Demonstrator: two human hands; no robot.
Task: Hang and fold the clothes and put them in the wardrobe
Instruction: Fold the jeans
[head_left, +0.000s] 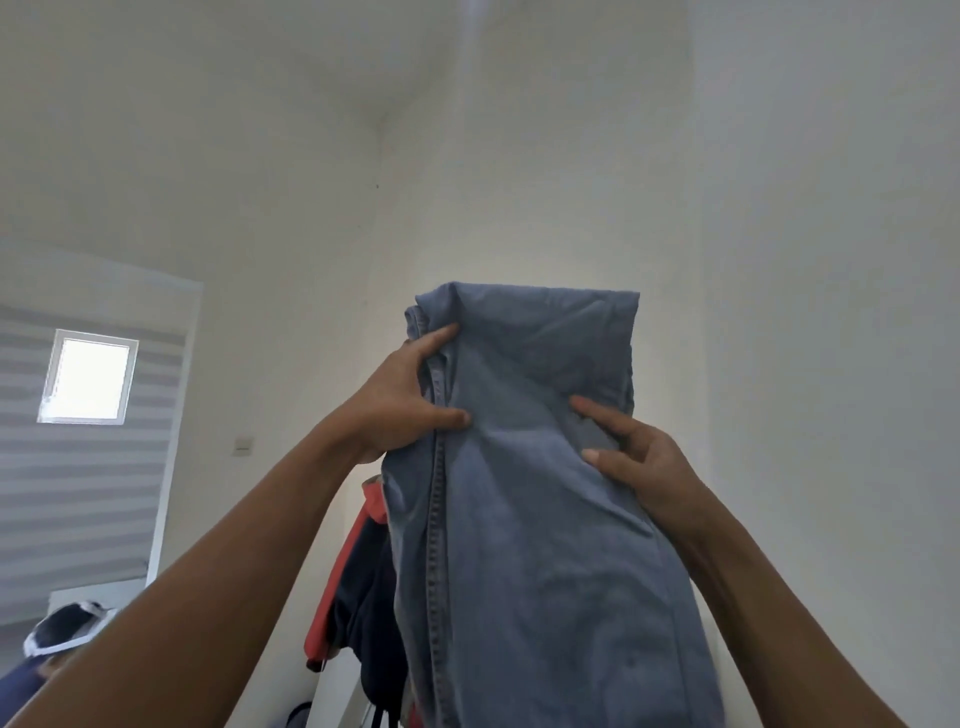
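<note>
Left hand (400, 400) and right hand (644, 467) grip folded jeans (535, 519) between them.

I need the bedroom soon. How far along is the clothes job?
Done: the blue jeans look folded over, and red and dark garments already hang behind them. In hand: the left hand and right hand both grip the jeans, raised high. Left: putting them away; no wardrobe is in view.
</note>
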